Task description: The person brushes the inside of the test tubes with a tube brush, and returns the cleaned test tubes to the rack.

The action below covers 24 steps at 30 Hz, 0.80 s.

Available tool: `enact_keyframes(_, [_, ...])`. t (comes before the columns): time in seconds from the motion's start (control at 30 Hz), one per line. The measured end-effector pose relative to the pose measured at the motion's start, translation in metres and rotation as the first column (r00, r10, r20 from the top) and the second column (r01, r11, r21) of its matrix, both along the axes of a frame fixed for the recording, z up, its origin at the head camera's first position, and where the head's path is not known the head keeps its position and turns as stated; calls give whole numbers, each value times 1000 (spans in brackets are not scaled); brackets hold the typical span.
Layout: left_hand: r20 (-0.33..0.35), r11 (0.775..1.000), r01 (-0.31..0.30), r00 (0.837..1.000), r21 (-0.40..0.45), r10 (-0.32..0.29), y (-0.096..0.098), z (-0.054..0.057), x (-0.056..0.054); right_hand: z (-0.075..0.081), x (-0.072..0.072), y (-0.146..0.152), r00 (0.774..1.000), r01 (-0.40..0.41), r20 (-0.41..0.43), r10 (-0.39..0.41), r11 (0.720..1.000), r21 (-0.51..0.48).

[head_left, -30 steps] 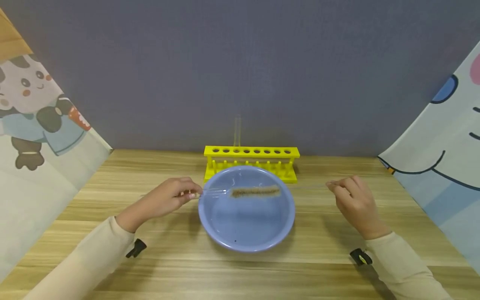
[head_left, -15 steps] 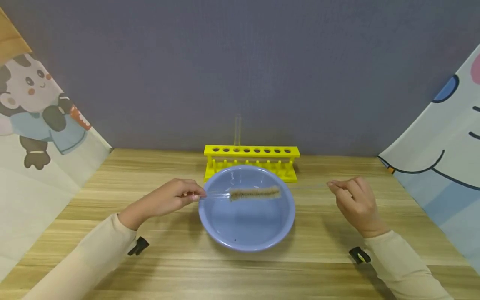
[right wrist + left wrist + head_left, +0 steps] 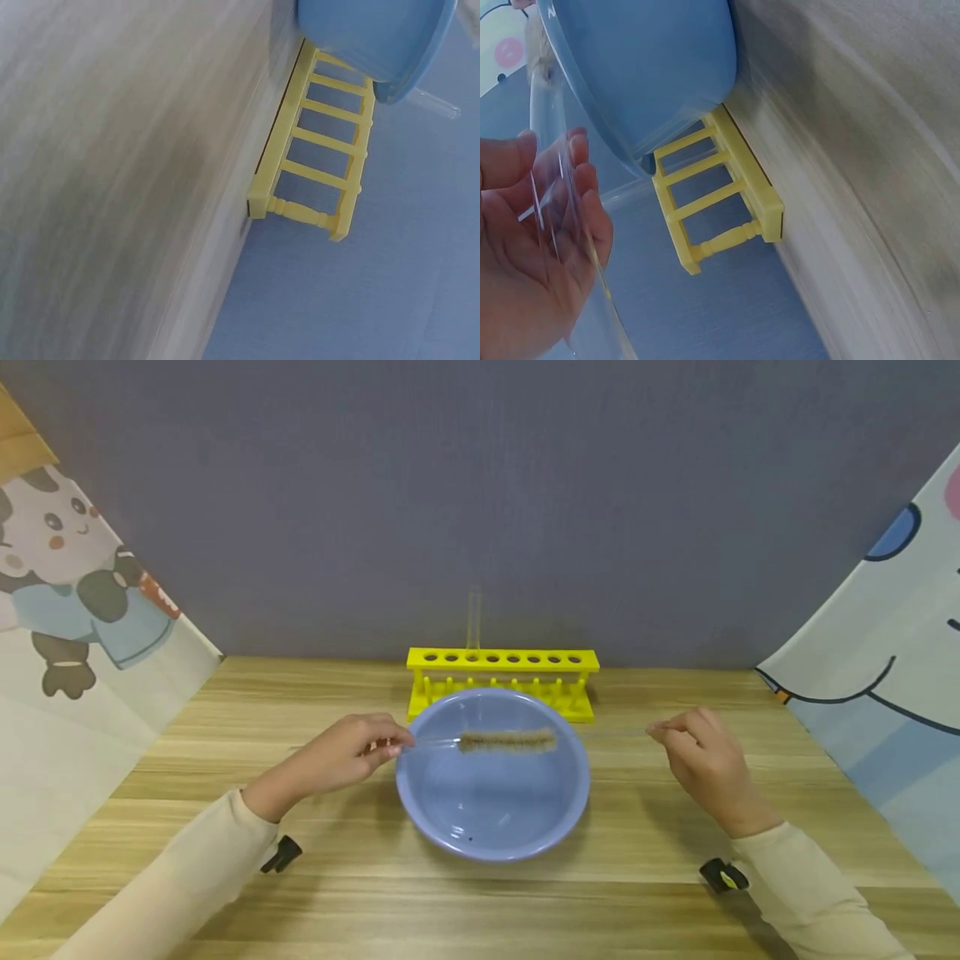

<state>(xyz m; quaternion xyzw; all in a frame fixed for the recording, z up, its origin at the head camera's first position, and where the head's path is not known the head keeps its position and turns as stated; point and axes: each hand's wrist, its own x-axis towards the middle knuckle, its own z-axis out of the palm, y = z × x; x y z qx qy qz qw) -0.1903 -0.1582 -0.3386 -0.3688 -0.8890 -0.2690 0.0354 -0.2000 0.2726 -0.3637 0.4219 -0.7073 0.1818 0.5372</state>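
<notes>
My left hand (image 3: 352, 747) holds a clear test tube (image 3: 437, 742) lying nearly level, its mouth pointing right. In the left wrist view the thumb and fingers wrap around the tube (image 3: 551, 187). A test tube brush (image 3: 510, 742) with tan bristles lies in line with the tube, over the blue basin (image 3: 487, 814). The bristles' left end is right at the tube's mouth. Off to the right, my right hand (image 3: 705, 768) pinches the far end of the brush's thin wire handle (image 3: 611, 733). The right wrist view does not show that hand.
Behind the basin stands a yellow test tube rack (image 3: 502, 658), with one clear tube (image 3: 474, 618) upright in it. A grey wall rises at the back, and cartoon-printed sheets flank the wooden table (image 3: 480, 918).
My left hand has shifted slightly right with the tube, bringing its mouth up to the bristles. The right hand has drifted slightly left with the brush.
</notes>
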Motion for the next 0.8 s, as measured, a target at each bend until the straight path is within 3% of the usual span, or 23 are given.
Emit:
enact_keyframes(0.2, [-45, 998, -54, 997, 34, 56, 3, 1, 1, 2, -2, 9, 986, -13, 169, 0, 997, 77])
enact_keyframes(0.43, [-127, 995, -87, 987, 57, 94, 4, 0, 5, 8, 1, 11, 953, -80, 299, 44, 991, 109])
enact_keyframes(0.7, [-289, 994, -97, 951, 49, 106, 5, -3, 6, 15, 6, 13, 912, -138, 406, 62, 977, 160])
enact_keyframes(0.8, [-330, 995, -90, 939, 41, 99, 6, -4, 6, 19, 11, 12, 891, -122, 454, 31, 977, 173])
